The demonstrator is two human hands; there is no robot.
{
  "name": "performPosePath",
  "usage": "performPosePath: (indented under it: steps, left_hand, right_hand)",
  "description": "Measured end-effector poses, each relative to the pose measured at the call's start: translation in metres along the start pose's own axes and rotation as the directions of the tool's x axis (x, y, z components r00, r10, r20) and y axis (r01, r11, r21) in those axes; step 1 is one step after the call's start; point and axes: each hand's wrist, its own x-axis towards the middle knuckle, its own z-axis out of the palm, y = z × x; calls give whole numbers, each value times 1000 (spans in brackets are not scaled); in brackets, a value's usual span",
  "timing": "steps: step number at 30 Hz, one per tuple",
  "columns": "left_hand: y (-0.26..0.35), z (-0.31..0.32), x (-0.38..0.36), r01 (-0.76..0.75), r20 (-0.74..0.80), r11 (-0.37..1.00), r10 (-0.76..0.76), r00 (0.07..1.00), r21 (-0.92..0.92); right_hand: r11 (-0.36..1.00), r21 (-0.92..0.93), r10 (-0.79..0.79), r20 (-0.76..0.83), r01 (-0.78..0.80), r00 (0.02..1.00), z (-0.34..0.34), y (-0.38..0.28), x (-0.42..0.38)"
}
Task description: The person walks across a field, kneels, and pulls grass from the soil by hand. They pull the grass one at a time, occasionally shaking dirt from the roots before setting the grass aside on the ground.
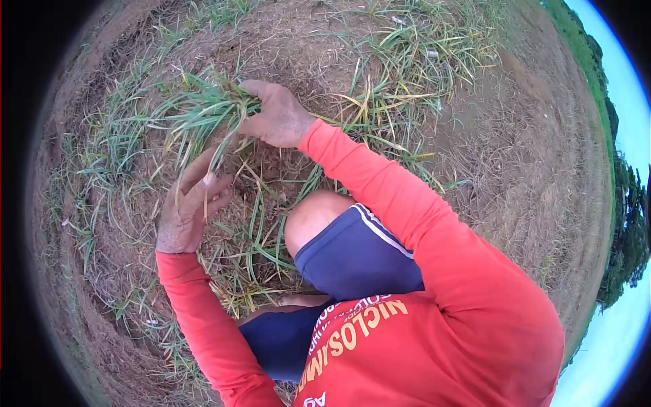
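My right hand [278, 117] is closed round the base of a bunch of long green leaves [203, 107], which fan out to the left, above the soil. Below it, my left hand [186, 209] has its fingers bent around a small pale bulb [209, 179]. A thin leaf stalk runs from this bulb up towards the bunch. The exact contact between the left fingers and the bulb is partly hidden.
Rows of green and yellowing leafy plants [390, 95] grow from the brown soil [495, 136] around my hands. My bare knee [315, 216] is close below the right forearm. Trees [630, 230] stand at the far right edge.
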Motion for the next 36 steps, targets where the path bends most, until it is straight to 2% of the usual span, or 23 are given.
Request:
performPosePath:
  steps: [1, 2, 3, 4, 5, 6, 8, 10, 12, 15, 18, 19, 21, 22, 24, 26, 27, 28, 30, 32, 34, 35, 36]
  left_hand:
    - [0, 1, 5, 59, 8, 997, -59, 998, 53]
    - [-3, -4, 10, 97, -25, 990, -95, 995, 98]
    - [-7, -15, 18, 133, -57, 981, -126, 990, 144]
    - [-11, -24, 26, 158, -94, 969, -142, 985, 188]
    - [-13, -31, 31, 134, -130, 976, -112, 985, 173]
    - [-13, -37, 35, 107, -170, 981, -79, 982, 163]
    - [-12, -45, 43, 70, -219, 989, -40, 975, 133]
    - [-11, -53, 43, 72, -240, 993, -46, 970, 97]
    - [-14, -66, 44, 90, -273, 991, -60, 960, 101]
    - [-16, -81, 47, 106, -307, 990, -73, 949, 91]
    - [-22, -98, 43, 130, -367, 988, -89, 926, 89]
    - [-22, -100, 39, 127, -362, 988, -85, 928, 93]
    - [-23, -100, 41, 151, -402, 985, -104, 910, 86]
    - [-20, -107, 34, 151, -445, 985, -96, 891, 90]
    - [-15, -104, 31, 160, -519, 978, -70, 852, 132]
    - [-12, -89, 33, 172, -557, 969, -47, 829, 175]
    - [-12, -80, 33, 168, -554, 963, -26, 832, 208]
    - [-12, -69, 32, 192, -543, 952, -32, 839, 241]
    - [-11, -50, 30, 216, -525, 930, -30, 851, 296]
    - [-15, -44, 28, 225, -520, 925, -35, 853, 306]
    - [-15, -42, 27, 249, -526, 915, -49, 849, 317]
    - [-15, -47, 26, 258, -515, 908, -56, 855, 331]
    - [-16, -45, 26, 174, -537, 915, 54, 842, 365]
  right_hand:
    - [1000, 10, -6, -88, 7, 996, -34, 11, -12]
    - [989, -146, 1, -162, -25, 987, -75, 5, -30]
    - [981, -164, 62, -240, -104, 969, -118, 2, -52]
    - [945, -314, 11, -261, -96, 965, -164, -3, -73]
    - [922, -315, 92, -385, -225, 918, -202, -15, -96]
    - [931, -201, 182, -468, -304, 865, -235, -28, -118]
    - [727, -526, 69, -583, -442, 809, -300, -48, -160]
    - [525, -624, 15, -672, -578, 740, -358, -35, -198]
    - [403, -525, 100, -789, -750, 606, -370, -29, -215]
    - [128, -511, 112, -844, -850, 524, -424, 40, -259]
    - [91, -386, 232, -888, -918, 397, -449, 75, -299]
    - [19, -419, 229, -882, -908, 412, -455, 83, -314]
    - [31, -324, 363, -878, -945, 313, -460, 97, -339]
    - [-120, -398, 324, -882, -909, 343, -464, 121, -364]
    - [-200, -531, 237, -842, -824, 485, -441, 158, -369]
    - [-94, -658, 108, -753, -747, 650, -408, 157, -333]
    - [220, -621, 268, -703, -752, 659, -383, 148, -300]
    - [499, -482, 401, -608, -720, 685, -351, 137, -261]
    - [738, -509, 263, -387, -443, 884, -283, 120, -197]
    - [782, -589, 2, -325, -204, 946, -236, 114, -139]
    - [807, -579, -122, -355, -116, 927, -216, 130, -94]
    - [725, -659, -57, -347, -200, 936, -214, 136, -79]
    - [625, -732, 6, -344, -273, 939, -213, 141, -68]
